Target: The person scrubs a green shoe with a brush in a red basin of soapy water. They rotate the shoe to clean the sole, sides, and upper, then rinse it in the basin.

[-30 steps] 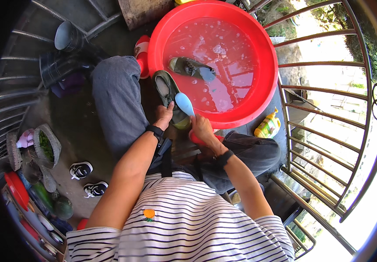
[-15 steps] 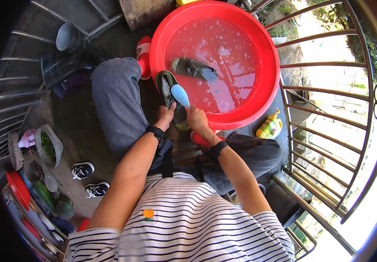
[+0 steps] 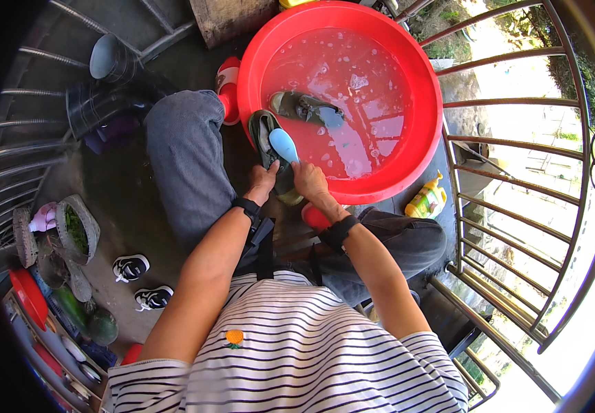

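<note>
My left hand [image 3: 263,180] is closed on a dark green shoe [image 3: 261,129], which it holds over the near-left rim of a red basin [image 3: 422,155]. In my right hand [image 3: 310,182] is the handle of a light blue brush [image 3: 283,144], its back facing up and its head against the shoe's side. The bristles are hidden beneath it. Soapy water fills the basin, and a second dark green shoe [image 3: 305,109] lies partly under it.
Right of the basin stands a yellow bottle [image 3: 427,199] beside metal railings [image 3: 514,142]. Black rubber boots [image 3: 101,103] lie at the left. Lower left are black sneakers [image 3: 131,268], a basket of greens [image 3: 77,229] and a watermelon [image 3: 102,326]. A wooden board [image 3: 232,19] is behind.
The brush has shifted slightly along the shoe, with my right hand moving a little upward. My left hand still grips the shoe in nearly the same place.
</note>
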A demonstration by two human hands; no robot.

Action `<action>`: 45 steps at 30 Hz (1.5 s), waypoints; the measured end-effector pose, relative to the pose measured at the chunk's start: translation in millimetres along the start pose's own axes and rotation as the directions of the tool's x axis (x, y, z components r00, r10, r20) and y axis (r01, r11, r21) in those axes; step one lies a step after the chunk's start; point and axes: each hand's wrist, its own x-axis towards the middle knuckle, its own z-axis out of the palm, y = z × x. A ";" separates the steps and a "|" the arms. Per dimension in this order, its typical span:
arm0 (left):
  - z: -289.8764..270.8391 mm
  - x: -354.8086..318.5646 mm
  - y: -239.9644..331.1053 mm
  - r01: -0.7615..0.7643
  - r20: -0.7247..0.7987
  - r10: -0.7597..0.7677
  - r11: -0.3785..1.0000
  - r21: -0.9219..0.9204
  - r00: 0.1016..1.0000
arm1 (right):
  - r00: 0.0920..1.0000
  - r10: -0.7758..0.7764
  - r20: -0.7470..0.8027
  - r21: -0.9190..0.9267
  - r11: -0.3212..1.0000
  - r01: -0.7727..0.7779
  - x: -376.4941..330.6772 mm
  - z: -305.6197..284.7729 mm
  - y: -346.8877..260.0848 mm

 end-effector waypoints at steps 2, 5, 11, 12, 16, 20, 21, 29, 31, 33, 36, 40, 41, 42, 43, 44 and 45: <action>0.2 -2.2 1.7 0.001 -0.049 -0.001 1.000 0.015 0.999 | 0.996 -0.094 -0.010 -0.006 0.996 0.094 -16.4 -11.5 7.0; 1.3 -3.1 3.2 -0.038 -0.067 0.043 0.997 0.073 0.997 | 0.992 -0.068 0.109 0.004 0.998 0.068 -66.0 -32.2 33.6; -1.2 -1.2 2.4 -0.028 -0.055 0.034 0.994 0.102 0.998 | 0.998 -0.004 0.066 0.018 1.000 0.003 -16.6 -6.4 15.0; -0.9 -0.9 2.0 -0.023 -0.045 0.027 0.997 0.078 0.999 | 0.998 0.015 0.063 0.012 1.000 -0.015 -6.4 -3.9 10.7; 2.6 1.3 -0.9 -0.016 -0.075 0.019 0.999 0.036 0.997 | 0.994 -0.023 0.110 -0.019 1.000 0.025 -23.0 -15.3 21.1; 5.9 6.7 -6.6 -0.079 -0.117 0.091 0.991 0.104 0.989 | 0.973 -0.203 -0.107 0.112 0.970 0.215 -67.0 -27.1 45.3; 5.9 8.9 -7.5 -0.061 -0.092 0.071 0.993 0.102 0.993 | 0.978 -0.191 -0.083 0.094 0.976 0.199 -63.1 -23.6 44.1; 6.4 15.1 -12.7 -0.060 -0.018 0.059 0.998 -0.023 0.998 | 0.995 -0.082 0.061 -0.066 0.994 0.086 -13.5 -9.6 27.4; 8.5 13.7 -13.2 -0.083 -0.086 0.088 0.995 0.060 0.992 | 0.985 -0.127 0.115 -0.024 0.991 0.131 -53.5 -26.1 46.4; 9.3 12.5 -12.0 -0.089 -0.135 0.105 0.989 0.122 0.985 | 0.992 -0.101 0.073 0.060 0.994 0.097 -72.1 -31.3 52.2; 7.0 11.1 -8.2 -0.056 -0.126 0.075 0.988 0.146 0.989 | 0.997 -0.029 0.075 0.083 0.996 0.023 -57.8 -22.1 40.8; 3.1 10.0 -3.3 -0.003 -0.016 0.004 0.996 0.087 1.000 | 0.999 0.049 0.012 -0.017 0.999 -0.049 2.6 -2.4 11.7; 3.0 9.8 -3.3 0.007 -0.013 -0.006 0.998 0.069 1.000 | 1.000 -0.010 -0.017 0.006 1.000 0.010 3.8 -4.1 12.4; 3.7 9.3 -4.2 0.005 -0.038 -0.003 0.998 0.062 0.999 | 0.997 0.000 0.073 -0.043 0.999 0.004 -0.8 -7.6 16.3; 4.6 9.3 -5.3 -0.004 -0.079 0.008 0.999 0.046 0.997 | 0.991 -0.063 0.121 -0.053 0.996 0.070 -14.2 -14.2 24.3; 5.9 10.0 -6.6 -0.010 -0.109 0.012 1.000 0.026 0.994 | 0.978 -0.122 0.171 -0.060 0.989 0.134 -30.5 -21.7 34.0; 7.0 10.5 -8.6 -0.048 -0.123 0.053 0.998 0.046 0.991 | 0.985 -0.089 0.147 -0.008 0.996 0.092 -49.8 -28.8 43.9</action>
